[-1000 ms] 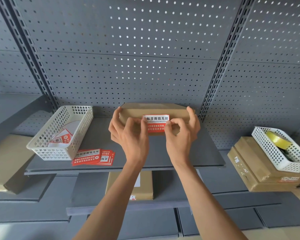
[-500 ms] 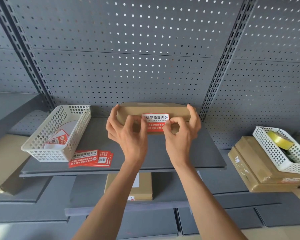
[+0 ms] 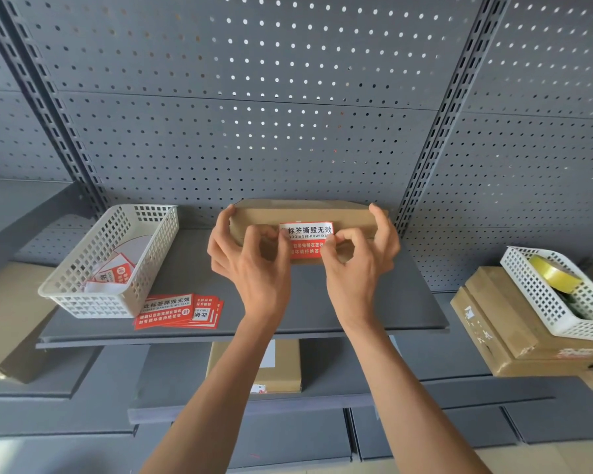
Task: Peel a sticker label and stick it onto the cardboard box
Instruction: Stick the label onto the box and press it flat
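Head view: the cardboard box sits at the back of the grey shelf, its long axis running left to right, straight ahead of both hands. The sticker label lies on the box's front face, long axis along the box's, white band on top and red below. The left hand has its thumb on the label's left end and its other fingers curled round the box's left end. The right hand mirrors it, thumb and forefinger at the label's right end, outer fingers on the box's right end. Neither hand closes round anything; both press against box and label. Both are equally near, so the smoothing stroke would likely run outward along the long axis.

A white basket at the left of the shelf holds peeled backing paper and a label scrap. A stack of spare labels lies just beside it. At the far right, a 2nd white basket holds a yellow tape roll and rests on brown boxes.
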